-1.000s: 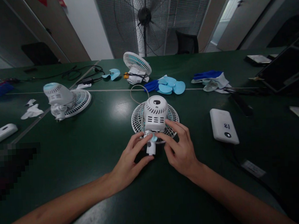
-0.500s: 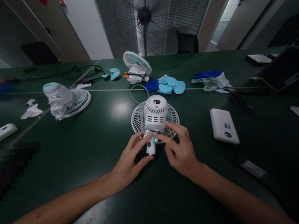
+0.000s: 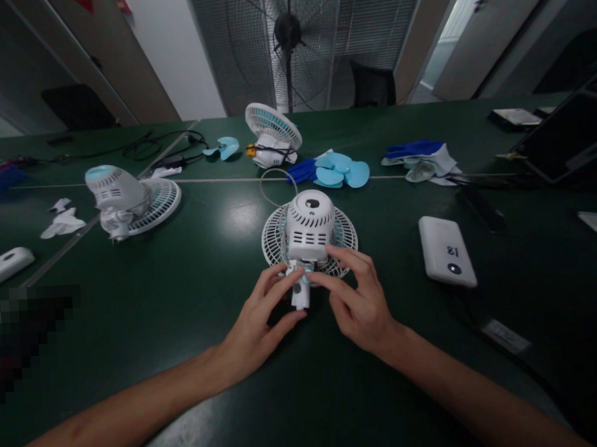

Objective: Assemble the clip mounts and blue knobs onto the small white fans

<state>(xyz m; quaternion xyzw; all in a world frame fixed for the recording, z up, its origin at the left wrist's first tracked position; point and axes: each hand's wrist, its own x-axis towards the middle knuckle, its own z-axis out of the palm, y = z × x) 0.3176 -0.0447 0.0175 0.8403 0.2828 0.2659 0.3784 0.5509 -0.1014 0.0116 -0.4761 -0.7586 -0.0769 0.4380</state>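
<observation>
A small white fan point(image 3: 311, 231) lies on its round grille, its motor housing facing up. At its near side, my left hand point(image 3: 259, 319) grips the white clip point(image 3: 301, 297) between thumb and fingers. Its index fingertip lies by a small light-blue piece point(image 3: 308, 274) at the clip's joint. My right hand point(image 3: 363, 299) has its index fingertip against this light-blue piece, with another finger resting on the housing's lower edge. Its thumb is bent below, apart from the fan. A thin pale cable point(image 3: 270, 173) loops behind the housing. The fingers partly hide the joint.
Two more small fans, one at the left point(image 3: 127, 198) and one at the back point(image 3: 272, 135), are on the green table point(image 3: 196, 282). Light-blue fan blades point(image 3: 342, 170) and blue gloves point(image 3: 417, 150) lie farther back. A white power bank point(image 3: 447, 251) lies at the right.
Both hands stay almost still at the fan's joint. The light-blue piece looks slightly turned between the fingertips; the fan has not moved noticeably.
</observation>
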